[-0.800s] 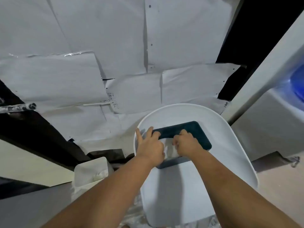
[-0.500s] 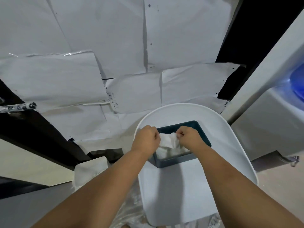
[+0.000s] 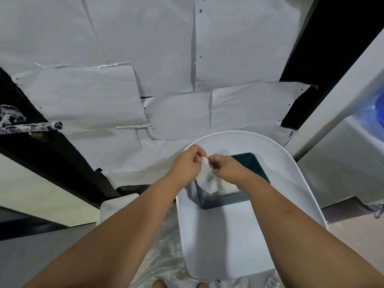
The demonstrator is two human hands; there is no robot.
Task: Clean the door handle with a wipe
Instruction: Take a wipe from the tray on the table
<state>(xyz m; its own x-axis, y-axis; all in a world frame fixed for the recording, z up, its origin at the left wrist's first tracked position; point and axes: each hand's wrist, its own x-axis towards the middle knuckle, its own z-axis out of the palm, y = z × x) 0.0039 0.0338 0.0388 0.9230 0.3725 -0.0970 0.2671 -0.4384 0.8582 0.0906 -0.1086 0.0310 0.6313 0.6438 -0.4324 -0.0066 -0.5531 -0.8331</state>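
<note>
The left hand [image 3: 188, 163] and the right hand [image 3: 227, 168] meet above the box [image 3: 255, 163], and the wipe [image 3: 207, 177] hangs between them. The box stands in the tray [image 3: 291, 173], under and just right of the hands. Behind the hands, paper sheets [image 3: 145, 59] cover the door. The door handle [image 3: 31, 126] is far left of the left hand. A small container [image 3: 112, 206] sits below left of it.

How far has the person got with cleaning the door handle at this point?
Done: a wipe is out of the dark box, which stands on the white tray. In hand: the left hand and right hand both pinch the wipe above the box. Left: the door handle, far left, looks smeared and untouched.
</note>
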